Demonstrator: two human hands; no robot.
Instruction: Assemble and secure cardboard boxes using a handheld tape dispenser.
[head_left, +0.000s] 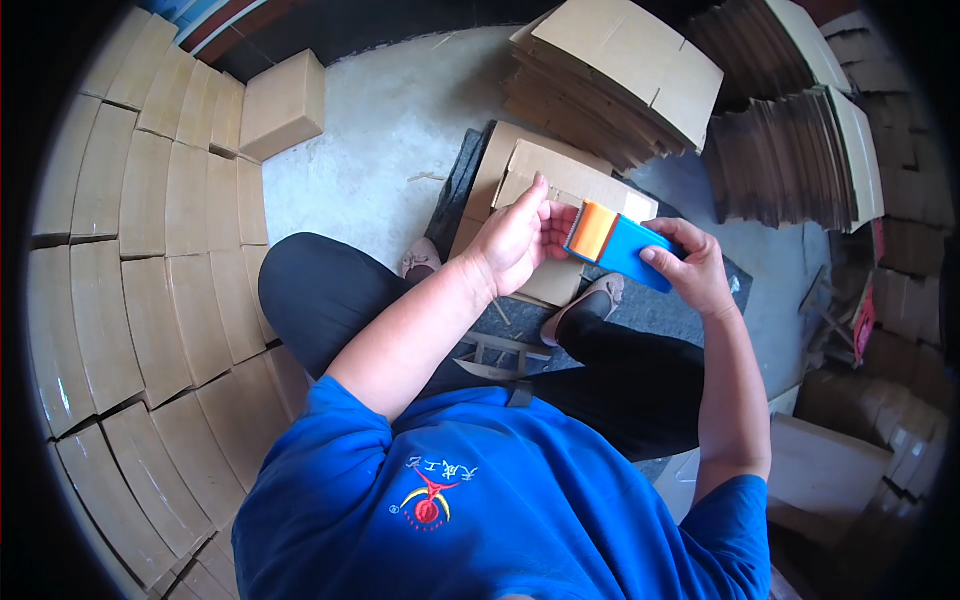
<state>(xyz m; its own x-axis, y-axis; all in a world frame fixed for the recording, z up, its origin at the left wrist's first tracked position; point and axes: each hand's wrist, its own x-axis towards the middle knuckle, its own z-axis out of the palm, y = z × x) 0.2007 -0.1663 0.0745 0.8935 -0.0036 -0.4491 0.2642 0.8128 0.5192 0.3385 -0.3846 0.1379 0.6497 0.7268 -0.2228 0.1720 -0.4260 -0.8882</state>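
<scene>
My right hand [690,265] grips a blue and orange tape dispenser [635,250] by its blue body. The orange end with the toothed edge points left, toward my left hand [520,235]. That hand is open, palm turned up, its fingers right beside the teeth; whether they touch the dispenser or a strip of tape, I cannot tell. Below both hands, between my feet, a cardboard box [565,165] lies on a dark mat [655,308]. My hands and the dispenser cover part of the box.
Cardboard boxes [155,220] are stacked like a wall on my left, with a single box [285,105] at its far end. Flattened cardboard piles [625,65] stand at the far right, with bundled sheets [790,160] beside them. Low wooden slats [505,345] show between my legs.
</scene>
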